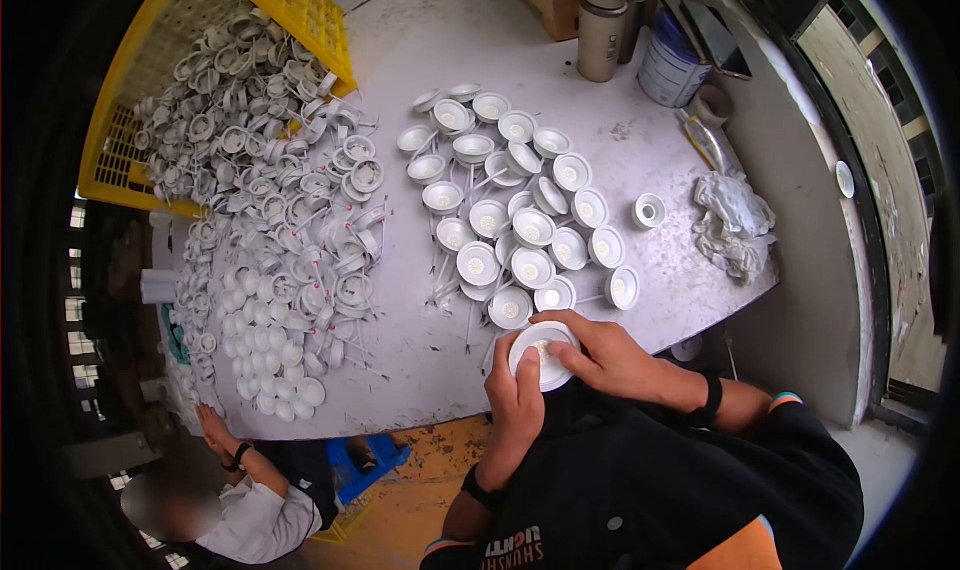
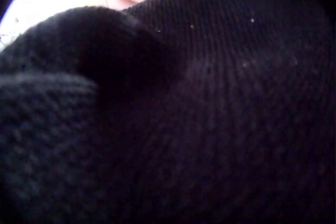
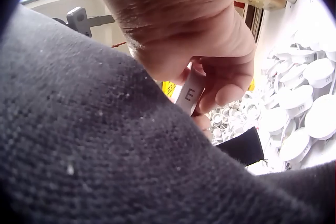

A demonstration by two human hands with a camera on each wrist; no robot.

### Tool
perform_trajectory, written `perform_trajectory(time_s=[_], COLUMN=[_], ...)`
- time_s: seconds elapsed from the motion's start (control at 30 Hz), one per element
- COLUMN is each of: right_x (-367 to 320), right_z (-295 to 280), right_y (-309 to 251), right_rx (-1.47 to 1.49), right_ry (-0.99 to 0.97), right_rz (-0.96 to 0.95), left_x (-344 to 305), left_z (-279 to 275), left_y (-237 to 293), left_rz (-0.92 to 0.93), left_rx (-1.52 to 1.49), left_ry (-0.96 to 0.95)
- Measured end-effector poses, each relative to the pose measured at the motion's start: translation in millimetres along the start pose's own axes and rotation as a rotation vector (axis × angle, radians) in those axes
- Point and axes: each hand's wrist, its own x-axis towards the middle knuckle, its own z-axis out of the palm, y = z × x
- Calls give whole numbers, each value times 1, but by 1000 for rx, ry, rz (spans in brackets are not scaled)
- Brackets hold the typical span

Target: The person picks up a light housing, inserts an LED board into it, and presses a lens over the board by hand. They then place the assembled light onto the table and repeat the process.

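Close in front of the body, over the table's near edge, both hands hold one round white LED downlight (image 1: 553, 373), its face turned up. My left hand (image 1: 514, 402) grips the rim from the left, thumb laid over the face. From the other side my right hand (image 1: 618, 358) pinches it, thumb near the yellowish LED dots in the middle. The right wrist view shows the downlight's side (image 3: 190, 95) with a dark letter, between the curled fingers. Dark knitted cloth fills most of the left wrist view, hiding the left fingers.
Finished-looking downlights (image 1: 533, 227) lie grouped beyond the hands. Left of them spreads a large heap of white lamp parts (image 1: 290, 210), spilling from a tipped yellow crate (image 1: 335, 55). A lone white ring (image 1: 648, 211), crumpled plastic (image 1: 735, 225) and flasks (image 1: 600, 35) stand right. Another person (image 1: 255, 515) sits lower left.
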Motion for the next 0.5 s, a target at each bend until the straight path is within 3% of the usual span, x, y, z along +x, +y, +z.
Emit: perform_trajectory(time_s=[0.1, 0.2, 0.27, 0.33, 0.5], right_x=[-1, 2, 6, 8, 6], right_z=[1, 0, 6, 5, 4], right_y=[2, 6, 21, 29, 49], right_rx=[-20, 24, 71, 54, -14], right_ry=[35, -24, 57, 46, 56], right_rz=[-36, 59, -66, -53, 42], left_x=[2, 3, 6, 7, -1], left_z=[1, 1, 2, 3, -2], left_y=[0, -5, -18, -27, -53], left_rz=[37, 16, 30, 46, -150], left_rx=[59, 91, 86, 78, -26], left_ry=[-7, -23, -36, -53, -225])
